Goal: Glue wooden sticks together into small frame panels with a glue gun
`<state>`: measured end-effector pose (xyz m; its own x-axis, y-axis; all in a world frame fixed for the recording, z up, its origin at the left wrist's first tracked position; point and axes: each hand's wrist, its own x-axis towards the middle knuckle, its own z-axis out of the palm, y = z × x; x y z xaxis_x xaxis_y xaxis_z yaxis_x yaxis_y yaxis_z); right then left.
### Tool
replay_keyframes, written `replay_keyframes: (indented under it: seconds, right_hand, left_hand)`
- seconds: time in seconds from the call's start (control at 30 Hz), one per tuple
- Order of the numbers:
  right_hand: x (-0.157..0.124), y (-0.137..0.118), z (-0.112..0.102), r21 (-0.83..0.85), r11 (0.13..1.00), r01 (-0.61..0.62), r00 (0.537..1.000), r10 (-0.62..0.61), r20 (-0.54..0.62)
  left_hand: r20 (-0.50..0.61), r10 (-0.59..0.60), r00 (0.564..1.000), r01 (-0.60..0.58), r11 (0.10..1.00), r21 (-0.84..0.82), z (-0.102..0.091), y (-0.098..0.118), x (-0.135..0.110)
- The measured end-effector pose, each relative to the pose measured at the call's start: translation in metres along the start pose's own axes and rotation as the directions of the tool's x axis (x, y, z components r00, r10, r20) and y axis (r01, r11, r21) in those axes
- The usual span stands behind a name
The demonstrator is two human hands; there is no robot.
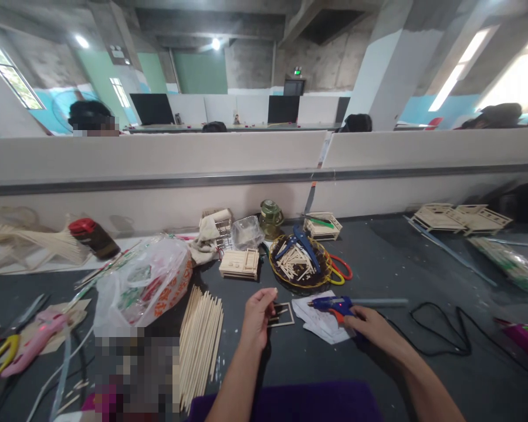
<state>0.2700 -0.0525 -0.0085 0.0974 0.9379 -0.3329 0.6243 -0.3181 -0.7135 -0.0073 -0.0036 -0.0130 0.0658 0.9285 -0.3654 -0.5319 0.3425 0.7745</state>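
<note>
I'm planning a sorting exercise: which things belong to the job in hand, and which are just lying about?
Likely the job: blue glue gun in right hand, stick frame by left hand, long sticks, paper.
Probably lying about: plastic bag, red-lidded bottle, green jug.

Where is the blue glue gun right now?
In the head view, right of centre: the blue glue gun is in the right hand, its tip over the white paper, to the right of the small wooden frame.
</note>
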Motion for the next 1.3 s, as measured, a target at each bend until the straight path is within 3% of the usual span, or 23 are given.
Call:
replay_keyframes:
  seconds: [0.23,0.4,0.63,0.87,1.3]
  right_hand:
    - [-0.024,-0.031,-0.006,0.436,0.899,0.037,0.994,-0.077,0.073]
    - [-0.033,-0.065,0.013,0.575,0.806,0.137,0.975,-0.213,0.066]
    - [-0.037,-0.091,0.044,0.466,0.854,0.231,0.970,-0.237,-0.047]
    - [-0.040,-0.097,0.047,0.384,0.885,0.262,0.965,-0.248,-0.085]
    - [-0.037,-0.090,0.053,0.414,0.867,0.277,0.961,-0.257,-0.105]
  left_hand:
    - [0.005,-0.003,1.000,0.003,1.000,-0.005,0.001,0.000,0.001]
    - [0.015,0.003,1.000,-0.003,1.000,-0.008,0.001,-0.001,0.000]
    - [0.039,0.010,0.999,-0.010,1.000,-0.010,0.001,-0.001,0.000]
    - [0.047,0.010,0.999,-0.010,1.000,-0.011,0.001,-0.001,0.002]
    - [0.053,-0.002,0.999,0.003,1.000,-0.013,0.003,0.001,0.000]
